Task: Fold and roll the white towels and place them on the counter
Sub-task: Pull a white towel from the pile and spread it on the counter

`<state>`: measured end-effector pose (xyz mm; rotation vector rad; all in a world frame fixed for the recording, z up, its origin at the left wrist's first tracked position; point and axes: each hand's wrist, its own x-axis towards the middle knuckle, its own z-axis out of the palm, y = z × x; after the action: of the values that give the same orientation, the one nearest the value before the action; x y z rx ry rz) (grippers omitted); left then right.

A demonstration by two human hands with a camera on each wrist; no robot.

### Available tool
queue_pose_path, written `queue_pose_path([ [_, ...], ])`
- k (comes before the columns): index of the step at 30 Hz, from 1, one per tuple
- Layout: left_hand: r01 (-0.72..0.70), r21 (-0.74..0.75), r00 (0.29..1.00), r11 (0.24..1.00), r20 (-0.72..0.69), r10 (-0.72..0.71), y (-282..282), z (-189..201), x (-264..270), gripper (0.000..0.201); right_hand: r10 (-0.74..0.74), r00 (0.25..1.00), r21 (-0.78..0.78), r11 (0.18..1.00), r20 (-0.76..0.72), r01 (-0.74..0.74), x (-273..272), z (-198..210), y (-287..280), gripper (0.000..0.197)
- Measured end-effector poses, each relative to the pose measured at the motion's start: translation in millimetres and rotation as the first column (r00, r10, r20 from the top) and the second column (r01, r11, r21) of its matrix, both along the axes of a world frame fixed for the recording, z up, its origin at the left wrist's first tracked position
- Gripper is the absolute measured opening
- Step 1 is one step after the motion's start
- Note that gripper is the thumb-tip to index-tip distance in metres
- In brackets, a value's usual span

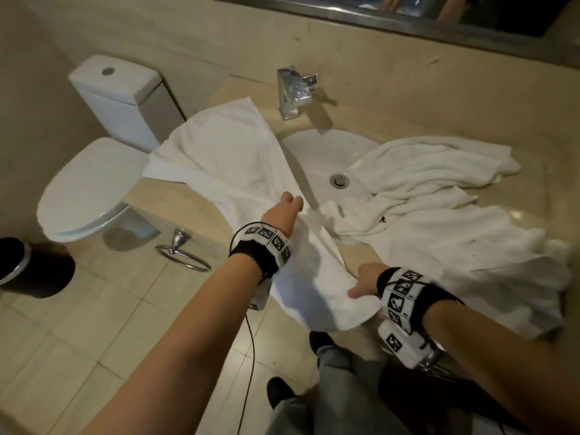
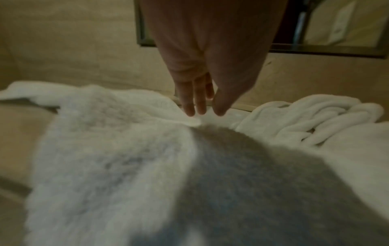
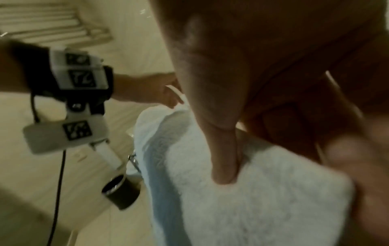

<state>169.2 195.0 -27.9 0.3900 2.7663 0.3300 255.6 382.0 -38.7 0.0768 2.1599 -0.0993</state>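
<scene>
A long white towel lies flat across the beige counter, running from the back left to the front edge, where its near end hangs over. My left hand is at its right hem beside the sink; in the left wrist view the fingertips and thumb meet on a raised fold of the towel and pinch it. My right hand grips the near end, thumb pressed on top of the towel, fingers blurred beneath. A second white towel lies crumpled at the right.
The crumpled towel spills over the white sink and the counter's right part. A chrome faucet stands behind the basin, under a mirror. Left of the counter are a toilet, a towel ring and a dark bin.
</scene>
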Motion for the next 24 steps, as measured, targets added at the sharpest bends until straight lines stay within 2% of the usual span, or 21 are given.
queue_pose_path([
  [2,-0.033,0.072,0.995,0.997,0.099,0.026,1.4,-8.7,4.7,0.035,0.086,0.994,0.094,0.992,-0.068,-0.079,-7.0,4.8,-2.8,0.056],
  [4,-0.061,0.091,0.981,0.994,0.187,0.044,-1.8,-16.6,10.0,0.031,0.153,0.977,0.150,0.980,-0.149,-0.131,-15.1,12.4,-8.8,0.046],
  [7,-0.077,0.101,0.966,0.992,0.254,0.050,-15.3,-18.5,13.1,0.036,0.123,0.936,0.124,0.988,-0.331,-0.086,-28.8,20.2,-23.5,0.033],
  [9,-0.092,0.148,0.971,0.985,0.232,0.055,-32.9,-16.0,10.8,0.039,0.049,0.913,0.048,0.998,-0.405,-0.033,-39.7,25.2,-40.2,0.032],
  [13,-0.148,0.196,0.977,0.969,0.181,0.113,-71.8,-8.8,4.3,0.049,-0.024,0.902,-0.064,0.998,-0.430,-0.005,-58.5,32.6,-75.5,0.030],
  [22,-0.226,0.185,0.974,0.956,0.046,0.221,-149.1,4.7,-26.9,0.044,-0.056,0.884,-0.190,0.981,-0.465,-0.038,-101.2,30.7,-142.2,0.028],
  [24,-0.265,0.157,0.964,0.951,0.030,0.264,-165.4,3.5,-43.6,0.044,-0.028,0.868,-0.206,0.975,-0.495,-0.086,-119.8,28.7,-158.8,0.027],
])
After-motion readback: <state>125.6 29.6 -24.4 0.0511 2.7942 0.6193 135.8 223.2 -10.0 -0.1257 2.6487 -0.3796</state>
